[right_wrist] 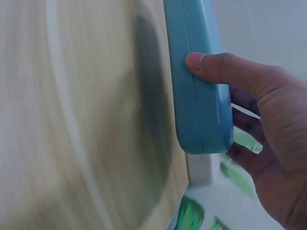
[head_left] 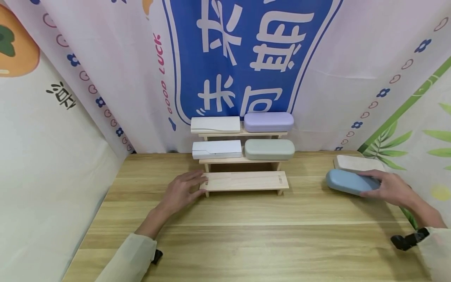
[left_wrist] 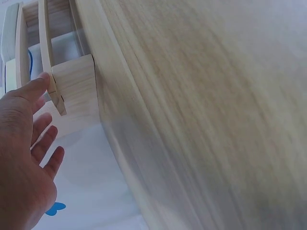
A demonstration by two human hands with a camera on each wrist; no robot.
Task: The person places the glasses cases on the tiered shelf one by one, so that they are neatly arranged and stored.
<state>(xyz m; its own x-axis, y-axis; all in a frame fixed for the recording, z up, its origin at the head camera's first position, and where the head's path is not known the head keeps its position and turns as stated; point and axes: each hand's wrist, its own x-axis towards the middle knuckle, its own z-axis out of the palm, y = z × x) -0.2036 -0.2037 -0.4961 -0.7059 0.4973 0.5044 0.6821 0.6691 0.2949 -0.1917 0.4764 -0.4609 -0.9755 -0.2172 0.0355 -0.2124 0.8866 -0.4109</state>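
Note:
On the right side of the table, my right hand (head_left: 391, 187) grips a blue glasses case (head_left: 349, 181) by its right end. In the right wrist view, the thumb lies on the seam of the case, with the fingers behind it; a shadow falls on the table beside it. A white case (head_left: 359, 161) lies just behind the blue one. My left hand (head_left: 181, 192) touches the left end of the low front step (head_left: 243, 181) of a wooden step rack. In the left wrist view, its thumb meets the board's end and the other fingers are loosely spread.
On the rack's upper steps stand a white case (head_left: 215, 124), a purple case (head_left: 269, 122), a pale bluish-white case (head_left: 217, 149) and a grey-green case (head_left: 269, 149). Printed curtains (head_left: 141, 78) hang behind and at both sides of the wooden table (head_left: 246, 243).

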